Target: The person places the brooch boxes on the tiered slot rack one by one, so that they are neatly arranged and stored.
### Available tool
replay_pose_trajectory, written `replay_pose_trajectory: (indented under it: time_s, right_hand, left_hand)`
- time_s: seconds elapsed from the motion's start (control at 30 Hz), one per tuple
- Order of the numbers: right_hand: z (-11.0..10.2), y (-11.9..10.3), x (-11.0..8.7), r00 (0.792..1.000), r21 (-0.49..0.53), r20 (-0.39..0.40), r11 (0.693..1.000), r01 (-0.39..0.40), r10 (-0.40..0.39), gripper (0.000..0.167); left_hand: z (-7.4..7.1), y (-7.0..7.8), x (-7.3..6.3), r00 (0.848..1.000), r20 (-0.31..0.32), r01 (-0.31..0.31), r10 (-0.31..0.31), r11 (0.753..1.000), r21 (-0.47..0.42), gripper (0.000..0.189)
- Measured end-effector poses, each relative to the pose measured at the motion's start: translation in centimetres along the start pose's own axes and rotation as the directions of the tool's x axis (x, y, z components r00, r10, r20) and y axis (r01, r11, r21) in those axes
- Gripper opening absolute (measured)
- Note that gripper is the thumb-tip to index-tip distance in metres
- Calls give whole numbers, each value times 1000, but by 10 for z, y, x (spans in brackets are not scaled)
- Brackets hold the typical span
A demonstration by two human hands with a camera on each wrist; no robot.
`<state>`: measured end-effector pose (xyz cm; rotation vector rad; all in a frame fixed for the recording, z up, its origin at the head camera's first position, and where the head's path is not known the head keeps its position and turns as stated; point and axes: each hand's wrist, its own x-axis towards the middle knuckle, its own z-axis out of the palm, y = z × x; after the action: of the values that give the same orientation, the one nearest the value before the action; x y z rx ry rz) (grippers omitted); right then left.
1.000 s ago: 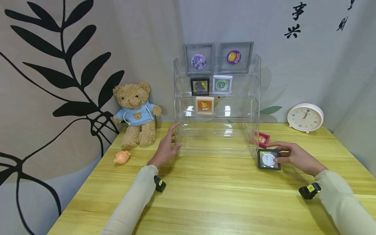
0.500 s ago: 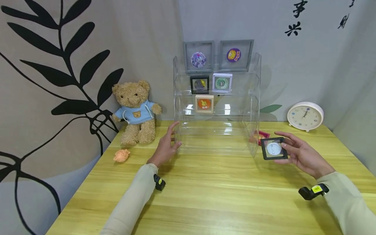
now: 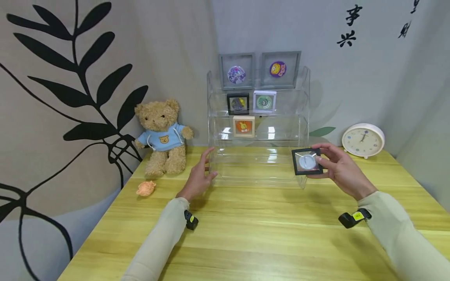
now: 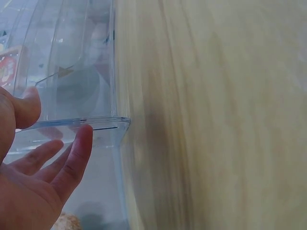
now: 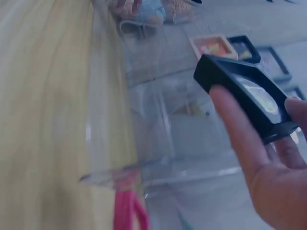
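Note:
My right hand point(image 3: 342, 171) pinches a small black-framed display case point(image 3: 295, 162) with a white round badge point(image 3: 307, 161) inside. In the head view the case is raised and overlaps the lower right of a clear acrylic tiered display shelf point(image 3: 253, 182). The right wrist view shows the case point(image 5: 230, 88) tilted, with thumb and fingers on opposite sides. At the shelf's left side is my left hand point(image 3: 197, 179), its thumb point(image 4: 29, 108) and fingers point(image 4: 76, 160) apart, fingertips right at the clear side panel point(image 4: 72, 122).
Two grey cases point(image 3: 236, 71) stand on the top tier, black and lilac point(image 3: 265, 102) ones below, then a cream one point(image 3: 244, 127). A pink frame point(image 5: 125, 211) lies by the shelf's right side. A teddy bear point(image 3: 163, 132), an orange ornament point(image 3: 146, 188) and a white clock point(image 3: 363, 139) stand around it.
My right hand has lifted the black case off the table beside the pink frame, tilted it up and carried it left to the shelf's lower right. The left hand stays in place.

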<state>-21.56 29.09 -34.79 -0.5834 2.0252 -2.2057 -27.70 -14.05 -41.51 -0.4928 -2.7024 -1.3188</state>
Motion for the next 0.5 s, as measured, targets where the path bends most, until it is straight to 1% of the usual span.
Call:
replay_pose_trajectory:
  time_s: [0.07,0.2,0.33,0.43,0.5]
  right_hand:
    - [8,-5,10,999,-63,-39,998,-1,-2,36]
    - [20,-17,30,996,-136,-92,991,-10,-3,33]
    - [33,-29,51,994,-133,-108,991,-10,-4,24]
    - [41,-36,68,992,-71,-125,997,5,-14,22]
    - [46,-38,79,987,-48,-162,999,17,-24,24]
  left_hand:
    - [0,1,0,1000,-2,-9,9,1000,0,84]
    - [0,1,1,1000,-3,-26,26,1000,5,84]
    - [1,0,0,1000,-13,-23,23,1000,16,85]
    - [2,0,-1,999,-17,-27,28,999,19,85]
    - [2,0,-1,999,-15,-36,36,999,18,84]
